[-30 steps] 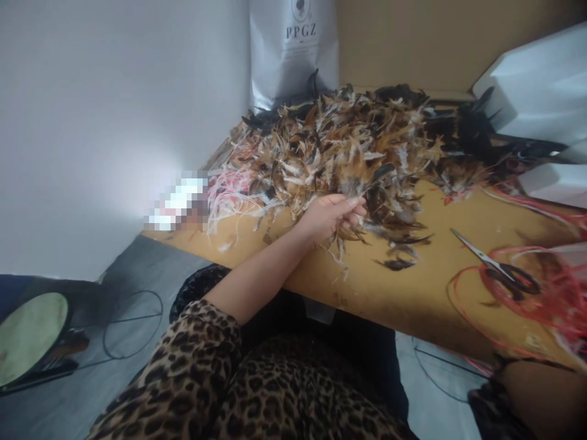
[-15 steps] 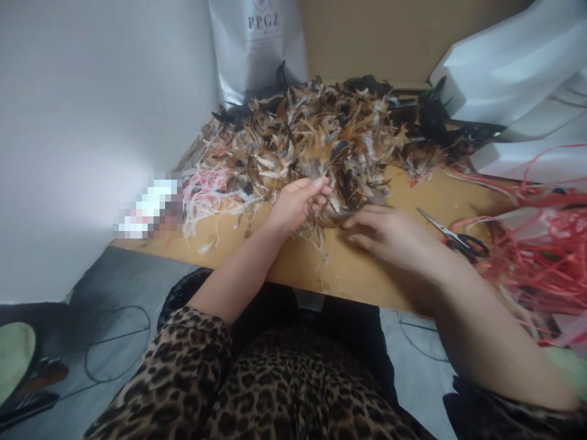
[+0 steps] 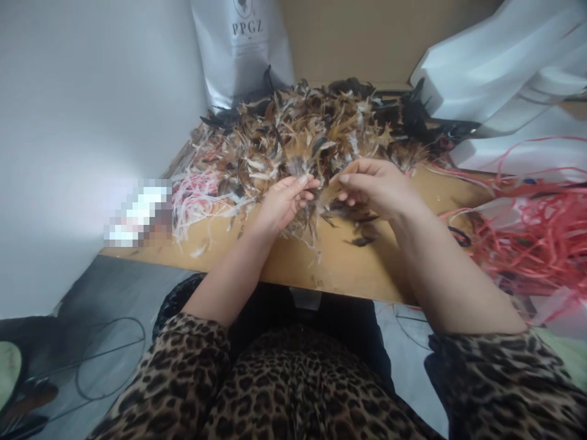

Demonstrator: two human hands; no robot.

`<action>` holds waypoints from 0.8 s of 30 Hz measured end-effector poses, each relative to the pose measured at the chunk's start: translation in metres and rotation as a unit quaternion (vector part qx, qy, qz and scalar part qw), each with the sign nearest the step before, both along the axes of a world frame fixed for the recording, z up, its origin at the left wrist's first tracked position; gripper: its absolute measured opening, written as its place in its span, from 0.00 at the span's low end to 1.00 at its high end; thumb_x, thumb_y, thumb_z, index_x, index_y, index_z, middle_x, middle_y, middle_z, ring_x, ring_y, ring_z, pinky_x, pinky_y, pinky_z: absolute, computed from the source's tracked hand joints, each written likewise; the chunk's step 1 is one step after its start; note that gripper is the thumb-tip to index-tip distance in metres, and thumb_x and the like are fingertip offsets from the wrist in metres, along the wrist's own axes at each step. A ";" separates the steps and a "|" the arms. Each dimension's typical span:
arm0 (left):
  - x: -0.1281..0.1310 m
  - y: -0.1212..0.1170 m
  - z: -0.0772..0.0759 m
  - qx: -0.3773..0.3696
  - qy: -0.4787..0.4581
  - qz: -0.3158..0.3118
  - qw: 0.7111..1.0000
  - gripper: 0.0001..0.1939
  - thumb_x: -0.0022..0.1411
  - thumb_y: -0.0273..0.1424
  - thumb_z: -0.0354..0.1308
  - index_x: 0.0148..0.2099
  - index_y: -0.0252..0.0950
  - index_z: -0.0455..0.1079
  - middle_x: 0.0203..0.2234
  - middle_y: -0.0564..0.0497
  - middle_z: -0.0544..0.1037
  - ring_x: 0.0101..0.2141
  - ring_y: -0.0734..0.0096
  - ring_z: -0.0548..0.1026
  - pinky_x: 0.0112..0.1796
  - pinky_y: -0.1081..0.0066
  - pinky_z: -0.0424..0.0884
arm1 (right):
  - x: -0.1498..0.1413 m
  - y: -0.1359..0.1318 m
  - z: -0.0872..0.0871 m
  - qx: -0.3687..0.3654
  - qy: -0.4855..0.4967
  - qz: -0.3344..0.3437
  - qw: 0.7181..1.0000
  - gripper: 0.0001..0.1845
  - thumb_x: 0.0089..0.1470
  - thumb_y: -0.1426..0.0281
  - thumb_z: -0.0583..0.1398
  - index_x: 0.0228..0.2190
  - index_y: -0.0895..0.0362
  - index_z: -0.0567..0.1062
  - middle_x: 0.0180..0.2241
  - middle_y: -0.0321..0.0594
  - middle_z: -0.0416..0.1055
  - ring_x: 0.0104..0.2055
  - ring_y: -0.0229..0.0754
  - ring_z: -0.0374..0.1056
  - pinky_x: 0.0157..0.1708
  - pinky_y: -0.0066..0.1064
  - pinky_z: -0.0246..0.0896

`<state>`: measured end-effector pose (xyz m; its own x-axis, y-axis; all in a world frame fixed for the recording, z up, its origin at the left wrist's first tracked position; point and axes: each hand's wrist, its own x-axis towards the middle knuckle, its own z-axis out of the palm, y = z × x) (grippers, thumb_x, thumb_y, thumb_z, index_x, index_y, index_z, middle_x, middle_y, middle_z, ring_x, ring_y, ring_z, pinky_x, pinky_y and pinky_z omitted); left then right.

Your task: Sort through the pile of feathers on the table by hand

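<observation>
A big heap of brown, tan and black feathers (image 3: 316, 131) lies on the wooden table (image 3: 348, 269). My left hand (image 3: 284, 201) is closed around a small bunch of feathers at the heap's near edge. My right hand (image 3: 373, 183) sits just to the right of it, fingers pinched on a feather that reaches toward the left hand. A few loose dark feathers (image 3: 360, 235) lie on the table under my right wrist.
A tangle of red string (image 3: 536, 238) covers the table's right side. White and pink strips (image 3: 202, 192) lie left of the heap. A grey PPGZ bag (image 3: 243, 49) stands at the back, white sheets (image 3: 495, 67) at the back right. The scissors' handle (image 3: 460, 235) peeks out beside my right forearm.
My right hand came in from the right, crossed the table and rose to meet the left hand, now pinching a feather. The left hand kept its bunch. The view shifted right.
</observation>
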<state>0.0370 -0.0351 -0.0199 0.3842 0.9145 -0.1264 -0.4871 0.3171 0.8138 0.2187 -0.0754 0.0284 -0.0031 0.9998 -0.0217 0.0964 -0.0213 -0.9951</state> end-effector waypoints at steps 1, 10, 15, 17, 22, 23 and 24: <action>0.000 0.000 0.001 -0.004 0.003 -0.004 1.000 0.04 0.63 0.25 0.60 0.35 0.31 0.75 0.30 0.50 0.83 0.21 0.87 0.73 0.22 0.85 0.65 | 0.002 0.004 0.002 -0.007 0.048 -0.007 0.999 0.09 0.46 0.69 0.68 0.24 0.58 0.72 0.20 0.37 0.72 0.20 0.34 0.67 0.18 0.24 0.58; 0.000 -0.005 0.000 -0.027 0.035 -0.083 0.996 0.03 0.63 0.24 0.61 0.36 0.29 0.75 0.37 0.44 0.83 0.21 0.87 0.73 0.23 0.84 0.68 | 0.010 0.018 -0.017 -0.040 0.241 -0.037 0.969 0.15 0.39 0.70 0.70 0.26 0.57 0.70 0.21 0.31 0.73 0.18 0.30 0.67 0.15 0.18 0.59; 0.003 -0.007 -0.005 -0.031 0.038 -0.116 0.992 0.03 0.62 0.24 0.61 0.37 0.27 0.75 0.40 0.41 0.83 0.26 0.81 0.78 0.24 0.83 0.70 | 0.008 0.018 -0.019 -0.067 0.305 -0.046 0.949 0.15 0.42 0.69 0.70 0.28 0.56 0.68 0.20 0.27 0.72 0.20 0.30 0.70 0.16 0.17 0.61; 0.003 -0.007 -0.006 -0.041 0.035 -0.118 0.992 0.04 0.63 0.23 0.60 0.37 0.27 0.75 0.39 0.41 0.83 0.27 0.80 0.79 0.24 0.83 0.70 | 0.006 0.017 -0.020 -0.072 0.324 -0.056 0.942 0.14 0.44 0.69 0.69 0.28 0.56 0.69 0.20 0.27 0.72 0.20 0.30 0.70 0.17 0.18 0.63; 0.003 -0.007 -0.006 -0.060 0.012 -0.137 0.989 0.05 0.64 0.21 0.57 0.37 0.28 0.75 0.39 0.42 0.83 0.28 0.80 0.80 0.26 0.84 0.71 | 0.004 0.018 -0.026 -0.034 0.307 -0.053 0.950 0.15 0.45 0.65 0.70 0.27 0.55 0.69 0.20 0.28 0.72 0.24 0.33 0.73 0.21 0.20 0.68; 0.003 -0.007 -0.005 -0.062 0.007 -0.139 0.988 0.06 0.64 0.20 0.57 0.37 0.28 0.76 0.38 0.43 0.83 0.28 0.80 0.80 0.26 0.84 0.71 | 0.004 0.018 -0.027 -0.028 0.303 -0.054 0.951 0.15 0.45 0.64 0.69 0.27 0.54 0.69 0.20 0.29 0.72 0.25 0.34 0.73 0.22 0.21 0.68; 0.003 -0.007 -0.005 -0.065 0.004 -0.138 0.988 0.07 0.64 0.20 0.56 0.37 0.28 0.76 0.37 0.44 0.83 0.28 0.80 0.79 0.26 0.84 0.71 | 0.004 0.019 -0.029 -0.024 0.301 -0.057 0.952 0.14 0.46 0.63 0.69 0.27 0.54 0.69 0.21 0.30 0.73 0.26 0.34 0.74 0.22 0.21 0.69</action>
